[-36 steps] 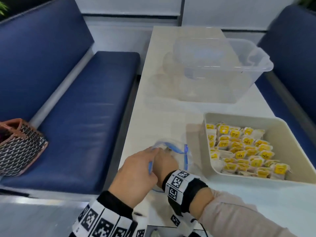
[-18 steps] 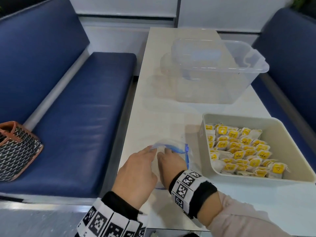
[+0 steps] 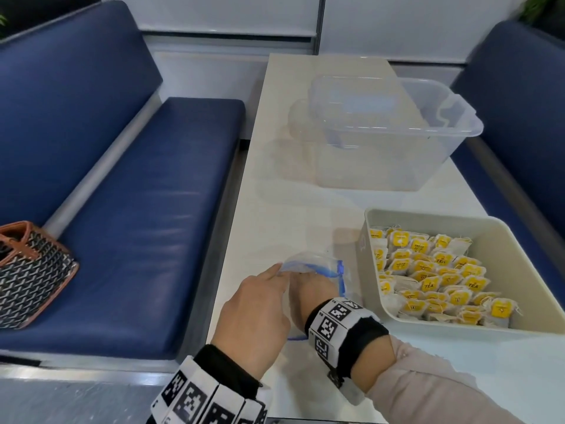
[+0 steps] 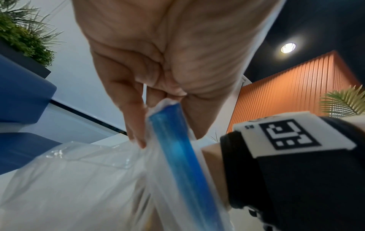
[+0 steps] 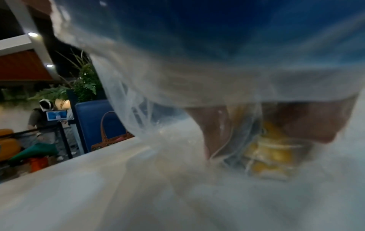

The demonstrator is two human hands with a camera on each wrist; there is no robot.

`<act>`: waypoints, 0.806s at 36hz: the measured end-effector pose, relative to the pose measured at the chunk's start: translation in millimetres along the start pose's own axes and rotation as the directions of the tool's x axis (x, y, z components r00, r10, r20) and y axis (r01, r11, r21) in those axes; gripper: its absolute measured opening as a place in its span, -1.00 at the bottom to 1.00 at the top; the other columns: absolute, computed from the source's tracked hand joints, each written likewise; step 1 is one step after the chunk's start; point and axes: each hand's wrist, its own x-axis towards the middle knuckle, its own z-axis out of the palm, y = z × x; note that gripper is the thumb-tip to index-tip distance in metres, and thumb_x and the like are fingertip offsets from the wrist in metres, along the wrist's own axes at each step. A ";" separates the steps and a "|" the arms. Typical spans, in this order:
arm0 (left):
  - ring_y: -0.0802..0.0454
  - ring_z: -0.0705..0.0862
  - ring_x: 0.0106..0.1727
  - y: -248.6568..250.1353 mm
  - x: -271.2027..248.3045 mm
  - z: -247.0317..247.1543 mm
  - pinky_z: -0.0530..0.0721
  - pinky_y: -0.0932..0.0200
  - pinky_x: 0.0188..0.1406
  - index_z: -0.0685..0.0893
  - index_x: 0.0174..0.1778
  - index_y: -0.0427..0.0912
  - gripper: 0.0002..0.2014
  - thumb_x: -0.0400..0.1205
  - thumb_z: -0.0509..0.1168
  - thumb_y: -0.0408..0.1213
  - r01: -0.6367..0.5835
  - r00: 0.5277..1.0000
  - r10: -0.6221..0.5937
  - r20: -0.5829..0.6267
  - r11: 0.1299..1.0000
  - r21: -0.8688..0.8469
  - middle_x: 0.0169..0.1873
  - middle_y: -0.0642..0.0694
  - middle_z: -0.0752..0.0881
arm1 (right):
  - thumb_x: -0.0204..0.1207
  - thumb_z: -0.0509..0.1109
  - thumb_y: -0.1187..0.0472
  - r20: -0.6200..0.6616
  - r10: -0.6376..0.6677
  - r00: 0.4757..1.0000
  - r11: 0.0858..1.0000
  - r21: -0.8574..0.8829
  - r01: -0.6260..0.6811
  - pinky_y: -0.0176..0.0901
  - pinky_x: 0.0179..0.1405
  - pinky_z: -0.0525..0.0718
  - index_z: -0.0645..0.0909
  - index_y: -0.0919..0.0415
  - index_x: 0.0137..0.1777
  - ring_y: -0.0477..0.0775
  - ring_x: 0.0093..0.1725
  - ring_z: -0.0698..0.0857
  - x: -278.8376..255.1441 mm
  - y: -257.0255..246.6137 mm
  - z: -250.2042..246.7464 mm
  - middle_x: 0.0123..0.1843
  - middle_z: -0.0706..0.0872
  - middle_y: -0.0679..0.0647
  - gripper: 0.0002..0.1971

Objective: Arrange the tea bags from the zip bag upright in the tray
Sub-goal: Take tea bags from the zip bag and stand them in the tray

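A clear zip bag (image 3: 318, 266) with a blue zip strip lies on the white table, left of the beige tray (image 3: 519, 237). My left hand (image 3: 275, 272) pinches the bag's mouth at the blue strip (image 4: 171, 140), lifting it. My right hand (image 3: 312, 289) is inside the bag up to the wrist. In the right wrist view its fingers (image 5: 215, 132) curl round a few yellow-tagged tea bags (image 5: 264, 150) at the bag's bottom, blurred through the plastic. Several tea bags (image 3: 428, 280) stand in rows across the tray's left and near side.
An empty clear plastic bin (image 3: 397, 133) stands behind the tray. A blue bench (image 3: 137, 224) runs along the table's left edge, with a patterned handbag (image 3: 30, 270) on it. Another blue seat is at the right.
Both hands stay at the bag. The right hand sits slightly deeper inside it, and the left fingers lie along the bag's mouth. The tray's contents are unchanged.
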 end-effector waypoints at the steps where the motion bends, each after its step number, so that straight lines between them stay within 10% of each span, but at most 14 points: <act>1: 0.16 0.50 0.30 -0.1 1.2 -0.2 0.66 0.19 0.05 0.45 0.42 0.24 -0.31 0.42 0.08 -0.47 -0.001 1.000 0.001 0.002 1.000 0.000 0.51 0.38 0.31 | 0.61 0.23 0.26 0.002 -0.006 1.000 1.000 -0.004 0.006 0.02 0.18 0.57 0.48 0.24 0.36 0.24 0.27 0.61 0.8 -0.5 1.3 0.30 0.61 0.22 -0.67; 4: 0.17 0.47 0.37 -0.4 2.6 -3.1 0.62 0.20 0.17 0.37 0.50 0.22 -0.29 0.46 0.11 -0.47 0.009 1.000 -0.009 -0.013 1.000 0.001 0.54 0.34 0.28 | 0.60 0.21 0.28 0.013 -0.021 1.000 0.998 -0.054 0.022 -0.05 0.21 0.55 0.31 0.28 0.48 0.19 0.30 0.59 2.0 -1.4 6.3 0.36 0.55 0.22 -0.55; 10: 0.23 0.35 0.49 -8.6 6.8 -5.2 0.49 0.34 0.31 0.26 0.58 0.14 -0.31 0.54 0.10 -0.48 0.046 0.997 -0.047 -0.060 0.999 -0.009 0.58 0.28 0.23 | 0.46 0.28 0.43 -0.175 -0.123 0.977 0.943 0.286 0.170 -0.19 -0.05 0.52 0.54 0.20 0.10 0.11 -0.02 0.60 -3.1 8.5 16.9 0.13 0.56 0.12 -0.76; 19: 0.18 0.30 0.54 -16.7 16.0 1.1 0.48 0.29 0.32 0.27 0.58 0.12 -0.29 0.52 0.11 -0.51 0.098 0.992 -0.099 -0.083 0.995 -0.019 0.60 0.21 0.21 | 0.26 0.51 0.44 -0.369 0.060 0.928 0.607 0.751 0.259 -0.45 -0.20 0.54 0.53 -0.06 -0.27 -0.29 -0.23 0.57 -26.6 11.6 14.2 -0.14 0.54 -0.13 -0.64; 22: 0.14 0.17 0.57 -18.3 14.1 1.8 0.43 0.29 0.34 0.33 0.56 0.12 -0.38 0.57 0.20 -0.40 0.046 0.991 -0.049 -0.122 0.999 -0.024 0.62 0.17 0.14 | 0.21 0.55 0.49 -0.356 0.150 0.922 0.436 0.861 0.262 -0.31 -0.25 0.70 0.56 -0.06 -0.30 -0.22 -0.21 0.62 -30.5 14.9 13.3 -0.12 0.61 -0.04 -0.61; 25: 0.27 0.14 0.48 -15.7 11.6 0.3 0.04 0.70 0.32 0.57 0.38 0.05 -0.48 0.50 0.29 -0.45 -0.150 0.940 0.111 -0.322 0.984 -0.099 0.51 0.16 0.31 | 0.21 0.56 0.50 -0.361 0.200 0.911 0.357 0.893 0.275 -0.20 -0.25 0.75 0.59 -0.02 -0.29 -0.02 -0.19 0.69 -31.7 16.0 9.7 -0.11 0.68 0.04 -0.63; 29: 0.48 0.49 0.24 -1.3 5.4 -9.6 0.39 0.63 0.18 0.59 0.14 0.14 -0.68 0.60 0.21 -0.37 -0.268 0.863 -0.001 -0.505 0.848 -0.458 0.23 0.29 0.59 | 0.16 0.58 0.40 -0.381 0.219 0.898 0.324 0.897 0.302 0.03 -0.19 0.79 0.62 -0.07 -0.29 0.14 -0.16 0.75 -33.9 12.4 -3.8 -0.09 0.69 0.07 -0.67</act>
